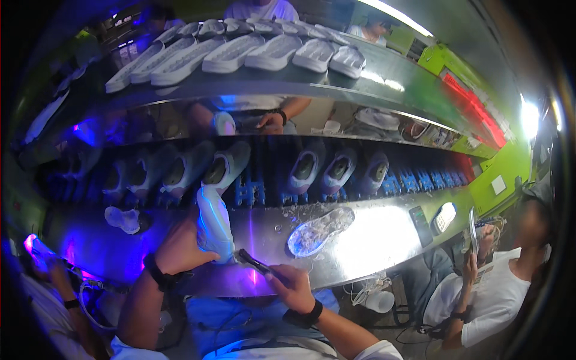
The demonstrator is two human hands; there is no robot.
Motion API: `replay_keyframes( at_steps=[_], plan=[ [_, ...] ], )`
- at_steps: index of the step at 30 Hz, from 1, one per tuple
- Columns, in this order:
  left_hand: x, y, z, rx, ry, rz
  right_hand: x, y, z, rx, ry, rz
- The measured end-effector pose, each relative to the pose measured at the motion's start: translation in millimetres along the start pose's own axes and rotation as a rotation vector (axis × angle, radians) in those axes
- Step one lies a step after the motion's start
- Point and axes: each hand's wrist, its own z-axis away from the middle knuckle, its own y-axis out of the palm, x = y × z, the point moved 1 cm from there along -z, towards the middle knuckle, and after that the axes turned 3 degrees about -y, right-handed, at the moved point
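Observation:
My left hand is wrapped round a pale shoe, tilted above the metal bench with blue light glowing along its side. In my right hand is a slim black pen-like tool, its tip close to the lower end of the shoe. I cannot tell whether the tip touches it. A sole-shaped piece covered with clear scraps lies on the bench to the right of the shoe. Over to the left rests a small white shoe part.
Behind the bench, several shoes stand on a conveyor with blue holders. White soles line the shelf above. A dark flat device and a white sole lie at right. Co-workers sit on both sides; others are across.

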Motion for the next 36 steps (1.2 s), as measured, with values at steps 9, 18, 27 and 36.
replay_keyframes(
  at_steps=[9,18,27,36],
  plan=[
    [34,27,43,-0.114,-0.136,1.001,84,-18,-10,0.051,0.122,0.048],
    [-7,36,84,0.071,-0.136,1.095,108,-21,-9,0.011,-0.144,0.212],
    [-24,16,93,0.117,-0.106,0.987,138,-22,-15,0.006,-0.212,0.374],
    [-11,9,87,0.057,-0.17,1.08,143,-33,6,0.224,-0.066,0.22]
  ],
)
